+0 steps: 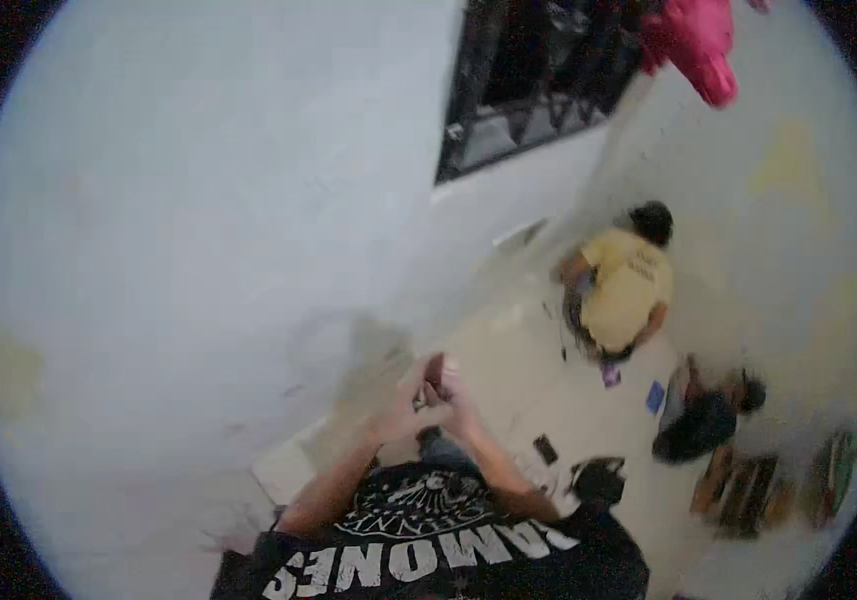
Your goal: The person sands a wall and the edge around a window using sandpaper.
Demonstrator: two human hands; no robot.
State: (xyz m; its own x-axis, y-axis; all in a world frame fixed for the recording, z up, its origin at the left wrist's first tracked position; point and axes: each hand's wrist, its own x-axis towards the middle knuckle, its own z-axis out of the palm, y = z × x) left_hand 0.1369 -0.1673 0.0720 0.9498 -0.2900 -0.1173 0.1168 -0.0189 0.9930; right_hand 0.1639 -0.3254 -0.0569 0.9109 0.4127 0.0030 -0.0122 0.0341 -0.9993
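My left hand (402,405) and my right hand (455,401) meet in front of my black printed shirt (421,555), at the lower middle of the head view. Between their fingers is a small dark reddish-brown object (434,370), too blurred to name. Both hands appear to touch it, but the blur hides how the fingers of each one lie. Pale floor shows beyond the hands, with a small dark object (545,449) lying on it to their right.
A person in a yellow shirt (623,292) crouches at the right, near another person in dark clothing (698,424). A black-framed window (533,82) is in the pale wall (211,187). Pink cloth (698,45) hangs at top right. Brown slatted items (743,491) stand lower right.
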